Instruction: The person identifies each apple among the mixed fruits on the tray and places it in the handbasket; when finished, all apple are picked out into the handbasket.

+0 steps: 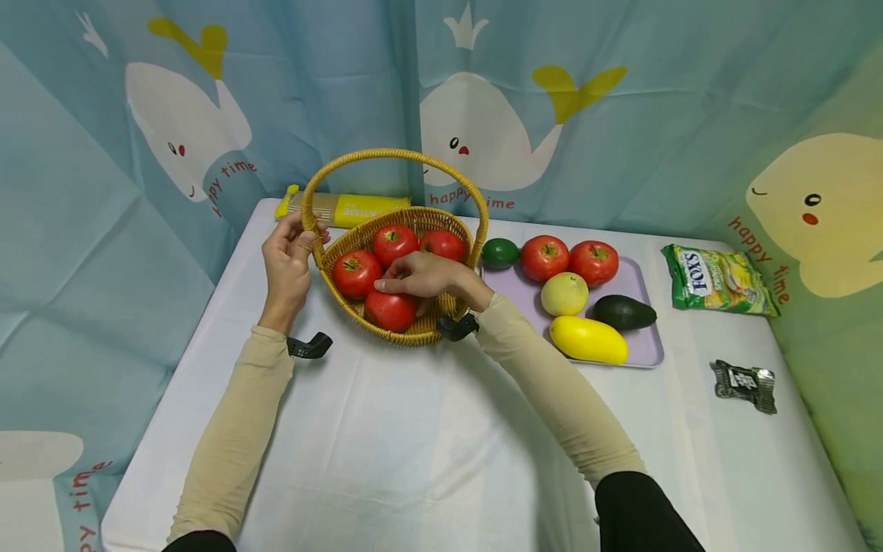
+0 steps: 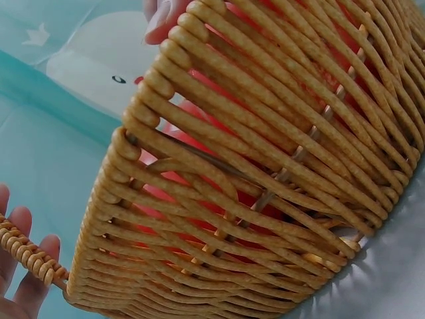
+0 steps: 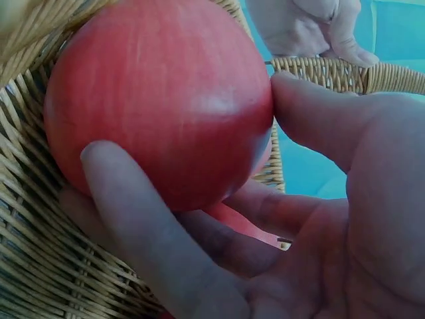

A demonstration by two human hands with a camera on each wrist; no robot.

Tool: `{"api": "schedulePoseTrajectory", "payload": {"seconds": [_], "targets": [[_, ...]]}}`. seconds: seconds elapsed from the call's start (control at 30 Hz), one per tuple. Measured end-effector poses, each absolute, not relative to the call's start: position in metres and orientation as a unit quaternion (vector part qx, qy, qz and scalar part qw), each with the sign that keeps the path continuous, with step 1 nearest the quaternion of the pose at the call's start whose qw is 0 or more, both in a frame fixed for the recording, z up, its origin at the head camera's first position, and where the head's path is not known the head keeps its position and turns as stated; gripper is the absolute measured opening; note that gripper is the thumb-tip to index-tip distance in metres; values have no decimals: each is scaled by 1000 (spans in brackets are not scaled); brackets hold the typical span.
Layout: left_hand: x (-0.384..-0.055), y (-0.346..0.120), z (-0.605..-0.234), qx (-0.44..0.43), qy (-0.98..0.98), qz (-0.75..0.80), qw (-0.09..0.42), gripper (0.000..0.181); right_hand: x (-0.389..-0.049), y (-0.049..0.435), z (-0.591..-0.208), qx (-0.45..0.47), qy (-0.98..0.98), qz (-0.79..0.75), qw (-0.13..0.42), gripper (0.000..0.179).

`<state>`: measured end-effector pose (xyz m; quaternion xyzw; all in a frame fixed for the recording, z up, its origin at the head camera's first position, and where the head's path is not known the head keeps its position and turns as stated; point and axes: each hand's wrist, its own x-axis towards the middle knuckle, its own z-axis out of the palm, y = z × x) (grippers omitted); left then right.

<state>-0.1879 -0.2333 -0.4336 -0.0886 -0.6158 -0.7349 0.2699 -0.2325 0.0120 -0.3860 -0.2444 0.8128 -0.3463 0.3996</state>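
A wicker basket [image 1: 336, 295] with a tall arched handle [image 1: 396, 154] holds several red apples, among them a left apple [image 1: 356, 274] and a back apple [image 1: 395, 244]. My left hand [image 1: 287, 257] grips the handle's left foot near the rim; in the left wrist view its fingers [image 2: 21, 222] lie around the wound handle. My right hand [image 1: 429, 276] reaches over the basket's right side and holds the front apple [image 3: 166, 100] between thumb and fingers. That apple sits within the basket, low against the weave. Part of the right hand's grip is hidden in the head view.
Right of the basket, a lilac tray [image 1: 647, 345] bears two red apples [image 1: 545, 258], a lime-like green fruit [image 1: 500, 254], a pale round fruit [image 1: 564, 294], an avocado [image 1: 624, 312] and a yellow mango [image 1: 589, 340]. A yellow packet [image 1: 372, 208], green FOX'S bag [image 1: 717, 280] and dark wrapper [image 1: 744, 386] lie around.
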Motion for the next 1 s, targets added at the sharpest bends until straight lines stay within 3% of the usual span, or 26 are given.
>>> {"api": "schedulePoseTrajectory", "payload": {"seconds": [0.33,0.6,1.0], "targets": [[-189,-233,-434,-90,-613,-737,270,20,-234,11,-389,-293,853,-268,340,50],[-188,-234,-436,-82,-628,-726,266,20,-232,13,-385,-266,876,-231,330,75],[-187,-233,-433,-78,-620,-734,265,18,-231,24,-378,-244,877,-250,329,75]]}}
